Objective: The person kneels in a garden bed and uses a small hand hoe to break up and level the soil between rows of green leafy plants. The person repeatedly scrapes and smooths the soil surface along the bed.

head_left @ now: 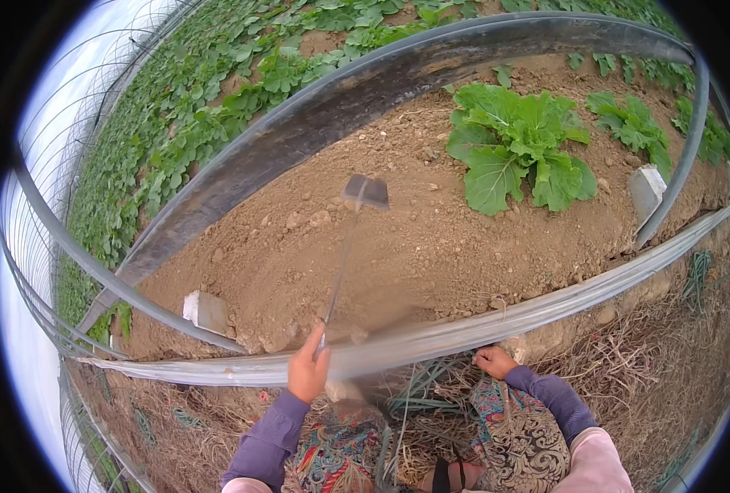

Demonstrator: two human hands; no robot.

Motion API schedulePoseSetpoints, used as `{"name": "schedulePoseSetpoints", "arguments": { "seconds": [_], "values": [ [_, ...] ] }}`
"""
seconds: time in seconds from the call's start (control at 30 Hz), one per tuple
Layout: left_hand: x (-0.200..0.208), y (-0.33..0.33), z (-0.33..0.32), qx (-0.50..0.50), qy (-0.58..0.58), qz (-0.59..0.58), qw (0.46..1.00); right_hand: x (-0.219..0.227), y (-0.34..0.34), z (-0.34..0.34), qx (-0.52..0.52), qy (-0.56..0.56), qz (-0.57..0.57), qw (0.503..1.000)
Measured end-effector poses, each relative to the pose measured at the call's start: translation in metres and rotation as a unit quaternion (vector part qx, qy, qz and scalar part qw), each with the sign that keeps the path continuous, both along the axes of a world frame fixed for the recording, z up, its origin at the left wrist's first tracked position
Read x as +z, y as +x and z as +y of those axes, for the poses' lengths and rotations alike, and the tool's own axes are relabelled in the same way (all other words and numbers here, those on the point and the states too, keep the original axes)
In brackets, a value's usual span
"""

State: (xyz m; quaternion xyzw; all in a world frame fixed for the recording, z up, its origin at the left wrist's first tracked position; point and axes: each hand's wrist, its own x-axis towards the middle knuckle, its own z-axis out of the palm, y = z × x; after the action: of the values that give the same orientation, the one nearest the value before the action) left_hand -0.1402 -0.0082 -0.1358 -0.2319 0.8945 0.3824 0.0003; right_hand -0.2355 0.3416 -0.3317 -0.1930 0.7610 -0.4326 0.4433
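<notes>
My left hand [307,367] is wrapped round the handle of a small hoe [366,191]. The thin shaft reaches away from me over the rolled plastic sheet, and its flat grey blade is over the bare brown soil, slightly blurred. Beside my right knee, my right hand [494,361] is closed at the near edge of the rolled plastic sheet [447,335]; what its fingers hold, if anything, does not show. To the right of the blade grows a large leafy green plant [517,144].
A long dark plastic strip [299,135] arches across beyond the soil. Curved metal pipes [683,148] rise at both sides, near white blocks [207,312]. Dense green vines [274,70] fill the far ground. Green twine [422,386] and dry stalks lie around my knees.
</notes>
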Motion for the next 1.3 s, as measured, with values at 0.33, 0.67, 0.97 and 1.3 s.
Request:
{"name": "schedulePoseSetpoints", "arguments": {
  "seconds": [0.33, 0.67, 0.97, 1.3],
  "values": [
    [0.028, 0.084, -0.013, 0.112, 0.068, 0.014, 0.991, 0.024, -0.002, 0.011, -0.041, 0.079, -0.120, 0.989],
    [0.146, 0.098, 0.014, 0.247, 0.710, 0.121, 0.648, 0.236, -0.042, -0.006, -0.128, 0.010, -0.004, 0.992],
    [0.130, 0.090, 0.061, 0.235, 0.673, 0.203, 0.671, 0.368, 0.037, -0.123, 0.136, -0.101, -0.058, 0.984],
    [0.080, 0.061, 0.041, 0.267, 0.390, 0.062, 0.879, 0.260, 0.032, -0.156, 0.037, -0.119, -0.391, 0.912]
  ]
}}
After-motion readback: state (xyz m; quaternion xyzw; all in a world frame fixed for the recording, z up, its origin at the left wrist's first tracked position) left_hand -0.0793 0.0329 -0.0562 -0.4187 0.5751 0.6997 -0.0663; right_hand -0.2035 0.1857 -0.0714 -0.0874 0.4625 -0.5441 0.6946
